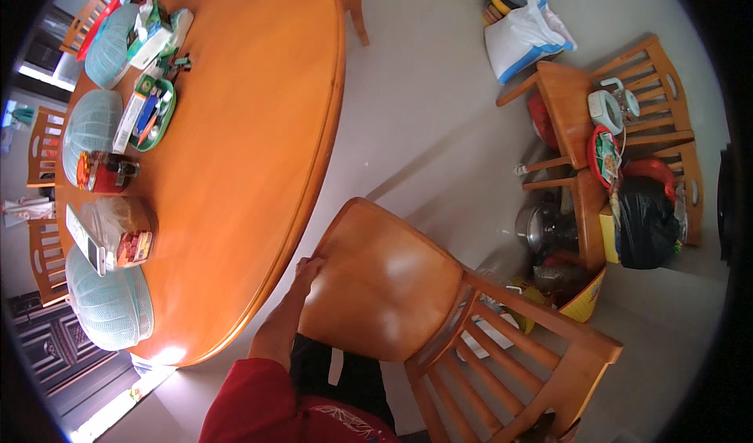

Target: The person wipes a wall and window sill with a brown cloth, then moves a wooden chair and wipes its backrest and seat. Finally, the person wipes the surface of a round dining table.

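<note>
This looks like a home's dining area: a wooden table [243, 145] at left, food covers [110, 302] lower left, a chair [384, 278] at lower centre.

From afar I watch through one wide fisheye on the wearer's head, looking steeply down past a red sleeve [255, 400], with a wooden chair [384, 278] close below, the bench [243, 129] filling the left and floor [427, 121] beyond.

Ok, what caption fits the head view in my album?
Left fingers at the seat edge of a wooden chair, beside a wooden table with three pale-blue mesh covers.
</note>
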`<state>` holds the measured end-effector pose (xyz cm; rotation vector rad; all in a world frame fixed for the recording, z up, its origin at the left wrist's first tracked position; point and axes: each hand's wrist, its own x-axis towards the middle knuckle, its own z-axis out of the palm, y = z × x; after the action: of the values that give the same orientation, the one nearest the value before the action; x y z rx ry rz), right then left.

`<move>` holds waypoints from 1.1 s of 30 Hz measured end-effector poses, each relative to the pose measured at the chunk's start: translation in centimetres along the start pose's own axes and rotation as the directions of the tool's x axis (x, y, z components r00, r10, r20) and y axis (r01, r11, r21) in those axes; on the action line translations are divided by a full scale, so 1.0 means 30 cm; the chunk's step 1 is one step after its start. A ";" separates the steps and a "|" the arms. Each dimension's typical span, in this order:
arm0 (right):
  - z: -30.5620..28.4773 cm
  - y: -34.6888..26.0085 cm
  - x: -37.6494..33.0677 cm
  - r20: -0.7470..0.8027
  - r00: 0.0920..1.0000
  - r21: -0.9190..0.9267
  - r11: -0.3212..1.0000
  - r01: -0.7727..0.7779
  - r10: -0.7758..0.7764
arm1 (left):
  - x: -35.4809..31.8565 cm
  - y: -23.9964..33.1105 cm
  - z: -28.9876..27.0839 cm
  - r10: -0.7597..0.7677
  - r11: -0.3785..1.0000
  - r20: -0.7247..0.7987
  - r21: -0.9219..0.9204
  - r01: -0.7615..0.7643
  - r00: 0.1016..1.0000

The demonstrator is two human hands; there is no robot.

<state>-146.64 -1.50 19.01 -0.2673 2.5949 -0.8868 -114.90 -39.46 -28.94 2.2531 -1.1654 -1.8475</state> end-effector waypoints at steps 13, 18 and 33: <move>-0.174 -0.187 0.233 0.015 0.989 0.279 0.950 0.138 -0.148 | -0.040 0.426 0.065 0.075 0.978 -0.186 -0.180 -0.109 0.980; -0.232 -0.418 0.417 0.053 0.998 0.287 0.958 0.012 -0.028 | 0.061 0.590 0.224 0.025 0.960 -0.202 -0.267 -0.079 0.979; 0.024 -1.109 1.459 0.045 0.796 -0.220 0.771 0.597 -0.604 | 0.463 0.957 0.499 -0.012 0.596 -0.098 -0.800 -0.072 0.995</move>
<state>-184.26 -40.93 26.22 -1.2183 2.6624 -0.7772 -142.39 -61.17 -32.64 1.7111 -0.2032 -1.7043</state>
